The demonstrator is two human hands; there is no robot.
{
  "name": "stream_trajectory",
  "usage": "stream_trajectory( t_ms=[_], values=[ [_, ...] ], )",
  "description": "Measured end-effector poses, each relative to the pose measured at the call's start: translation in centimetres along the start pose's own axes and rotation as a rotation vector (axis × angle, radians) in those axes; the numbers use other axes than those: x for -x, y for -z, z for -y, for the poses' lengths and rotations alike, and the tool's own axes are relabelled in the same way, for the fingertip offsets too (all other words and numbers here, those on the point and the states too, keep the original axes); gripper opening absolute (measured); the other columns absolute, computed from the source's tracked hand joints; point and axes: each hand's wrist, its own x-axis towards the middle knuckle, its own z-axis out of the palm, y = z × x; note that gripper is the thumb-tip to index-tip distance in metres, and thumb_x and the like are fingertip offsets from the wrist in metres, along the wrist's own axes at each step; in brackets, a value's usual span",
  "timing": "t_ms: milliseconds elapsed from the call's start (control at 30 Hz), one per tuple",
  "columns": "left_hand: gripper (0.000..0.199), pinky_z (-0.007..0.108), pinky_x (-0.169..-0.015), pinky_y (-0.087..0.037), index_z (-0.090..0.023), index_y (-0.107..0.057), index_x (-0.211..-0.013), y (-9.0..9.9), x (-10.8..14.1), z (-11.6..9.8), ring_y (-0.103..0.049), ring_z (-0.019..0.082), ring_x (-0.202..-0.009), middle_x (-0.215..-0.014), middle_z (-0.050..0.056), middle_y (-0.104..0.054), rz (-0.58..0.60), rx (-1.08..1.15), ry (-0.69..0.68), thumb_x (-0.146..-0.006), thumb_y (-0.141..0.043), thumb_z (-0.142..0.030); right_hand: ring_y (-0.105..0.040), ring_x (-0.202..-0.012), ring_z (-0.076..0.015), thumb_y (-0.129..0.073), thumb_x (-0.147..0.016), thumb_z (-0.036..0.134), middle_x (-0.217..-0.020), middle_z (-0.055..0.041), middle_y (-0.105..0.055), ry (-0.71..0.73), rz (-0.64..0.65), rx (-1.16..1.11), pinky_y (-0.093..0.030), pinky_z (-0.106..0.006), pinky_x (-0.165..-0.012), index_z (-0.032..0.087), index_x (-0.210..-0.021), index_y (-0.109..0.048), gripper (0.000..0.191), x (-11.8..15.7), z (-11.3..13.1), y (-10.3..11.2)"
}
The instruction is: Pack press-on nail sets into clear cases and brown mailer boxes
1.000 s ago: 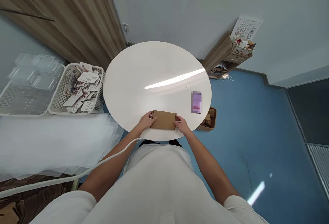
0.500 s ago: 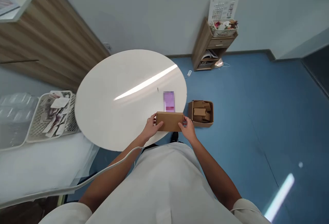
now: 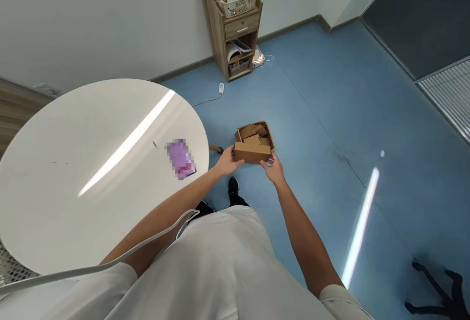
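Between my two hands is a closed brown cardboard box [image 3: 251, 153], long and flat. My left hand [image 3: 228, 161] grips its left end, thumb toward me. At the opposite end my right hand [image 3: 273, 167] has its fingers around the corner. Just beyond the held box, on the floor, is an open carton [image 3: 270, 135] with several smaller brown boxes [image 3: 251, 139] inside. The held box overlaps the carton's near side in this view; whether the two touch I cannot tell.
A round white table [image 3: 110, 109] fills the left side, with a blurred-out purple item [image 3: 180, 158] on it. A small wooden cabinet [image 3: 242, 28] bearing a white basket [image 3: 237, 4] stands by the wall. A cable with a white socket [image 3: 221, 88] lies on the blue floor.
Both hands have carried the cardboard box off the table's edge, rightward to the carton on the floor. My view has turned to the right.
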Motion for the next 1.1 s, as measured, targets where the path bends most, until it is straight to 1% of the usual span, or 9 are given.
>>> stream_trajectory(
  t_ms=[100,200,333,400,467,633,833,967,1100],
  values=[
    [0.070,0.039,-0.095,-0.037,-0.014,-0.028,-0.130,-0.7,-1.7,-1.4,-0.039,0.026,-0.120,-0.132,0.014,-0.039,0.067,-0.063,-0.085,-0.067,-0.058,-0.017,-0.039,-0.120,-0.0239,-0.057,-0.069,0.035,-0.135,-0.0098,-0.037,0.003,-0.048,-0.022,-0.040,-0.038,-0.090,0.022,-0.135,-0.022,0.076,-1.0,-0.6,1.4],
    [0.069,0.039,-0.097,-0.035,-0.016,-0.032,-0.129,-1.2,-1.2,-1.1,-0.037,0.026,-0.122,-0.132,0.012,-0.040,0.079,-0.132,-0.082,-0.064,-0.057,-0.013,-0.027,-0.128,-0.0250,-0.059,-0.068,0.038,-0.143,-0.0082,-0.023,-0.066,-0.046,0.050,-0.031,-0.042,-0.100,0.023,-0.137,-0.015,0.083,-0.7,-2.1,1.7],
    [0.062,0.038,-0.090,-0.042,-0.015,-0.043,-0.121,-0.7,1.9,1.3,-0.049,0.027,-0.110,-0.120,0.013,-0.052,0.153,-0.181,0.022,-0.060,-0.059,-0.013,-0.038,-0.123,-0.0254,-0.058,-0.067,0.037,-0.140,-0.0103,-0.029,-0.189,0.063,0.049,-0.036,-0.041,-0.097,0.023,-0.136,-0.021,0.079,0.9,-3.7,0.1],
    [0.056,0.038,-0.085,-0.045,-0.017,-0.047,-0.117,0.1,3.8,2.6,-0.056,0.024,-0.101,-0.112,0.011,-0.058,0.205,-0.169,0.073,-0.062,-0.058,-0.016,-0.048,-0.114,-0.0245,-0.057,-0.069,0.036,-0.139,-0.0118,-0.030,-0.204,0.132,0.016,-0.041,-0.038,-0.091,0.023,-0.135,-0.023,0.075,1.6,-3.8,-1.4],
    [0.053,0.037,-0.082,-0.046,-0.017,-0.049,-0.115,1.5,5.7,3.6,-0.059,0.022,-0.094,-0.108,0.010,-0.059,0.182,-0.156,0.116,-0.063,-0.058,-0.020,-0.055,-0.105,-0.0224,-0.056,-0.069,0.035,-0.138,-0.0130,-0.031,-0.179,0.196,0.011,-0.043,-0.037,-0.088,0.022,-0.133,-0.026,0.073,2.1,-3.1,-3.1],
    [0.050,0.035,-0.077,-0.047,-0.018,-0.050,-0.114,6.0,10.2,5.4,-0.059,0.020,-0.089,-0.107,0.010,-0.059,-0.046,-0.077,0.190,-0.066,-0.059,-0.030,-0.060,-0.086,-0.0160,-0.056,-0.069,0.031,-0.132,-0.0122,-0.040,-0.041,0.343,0.025,-0.044,-0.035,-0.084,0.021,-0.127,-0.036,0.062,2.8,0.3,-7.5],
    [0.048,0.034,-0.078,-0.047,-0.017,-0.051,-0.112,11.0,17.3,7.5,-0.059,0.018,-0.085,-0.108,0.011,-0.058,-0.379,0.068,0.247,-0.070,-0.057,-0.037,-0.058,-0.072,-0.0135,-0.053,-0.070,0.031,-0.114,-0.0107,-0.055,0.162,0.524,0.086,-0.047,-0.034,-0.076,0.018,-0.119,-0.045,0.051,4.7,6.3,-13.1],
    [0.047,0.033,-0.077,-0.047,-0.017,-0.051,-0.112,13.2,22.7,9.7,-0.059,0.018,-0.086,-0.107,0.011,-0.058,-0.560,0.187,0.265,-0.071,-0.056,-0.037,-0.058,-0.070,-0.0140,-0.052,-0.071,0.032,-0.100,-0.0070,-0.061,0.286,0.678,0.137,-0.048,-0.033,-0.071,0.019,-0.109,-0.053,0.040,8.3,10.3,-17.9],
    [0.044,0.032,-0.079,-0.047,-0.016,-0.051,-0.111,14.6,28.0,12.9,-0.058,0.017,-0.086,-0.105,0.010,-0.059,-0.751,0.283,0.250,-0.072,-0.055,-0.034,-0.058,-0.072,-0.0149,-0.052,-0.071,0.033,-0.096,-0.0062,-0.062,0.352,0.850,0.185,-0.048,-0.033,-0.072,0.020,-0.103,-0.056,0.035,13.3,12.2,-23.1]
  ],
)
